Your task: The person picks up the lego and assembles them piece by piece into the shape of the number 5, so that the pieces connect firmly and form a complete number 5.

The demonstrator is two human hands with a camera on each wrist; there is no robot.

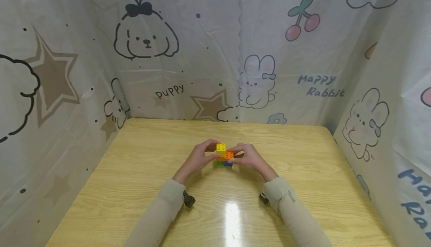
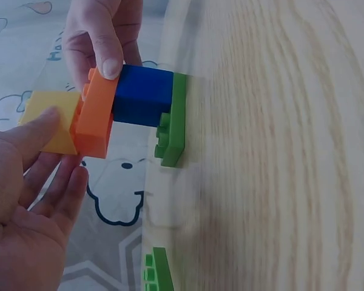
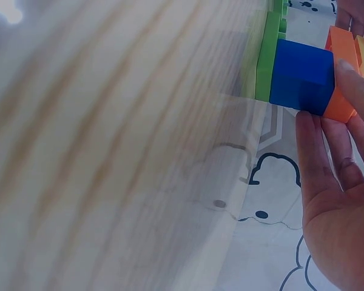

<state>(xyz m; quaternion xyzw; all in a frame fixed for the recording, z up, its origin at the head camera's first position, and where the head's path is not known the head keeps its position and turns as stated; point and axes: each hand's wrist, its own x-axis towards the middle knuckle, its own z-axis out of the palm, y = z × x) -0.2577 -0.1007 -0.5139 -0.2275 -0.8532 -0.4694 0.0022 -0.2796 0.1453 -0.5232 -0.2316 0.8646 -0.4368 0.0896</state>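
A small stack of toy building blocks stands on the table. At its base lies a thin green block (image 2: 177,130) with studs, and a blue block (image 2: 142,94) sits on one end of it. Across the blue one rests an orange block (image 1: 229,155), overhanging to the left. A yellow block (image 1: 220,150) tops the orange block's left end. My left hand (image 1: 198,158) pinches the yellow block between thumb and fingers. From the other side, my right hand (image 1: 251,158) holds the orange block, its thumb on the near face.
Another green studded block (image 2: 161,270) lies on the wooden table (image 1: 151,142), apart from the stack, at the bottom of the left wrist view. Patterned cloth (image 1: 208,33) hangs behind the table and along both sides.
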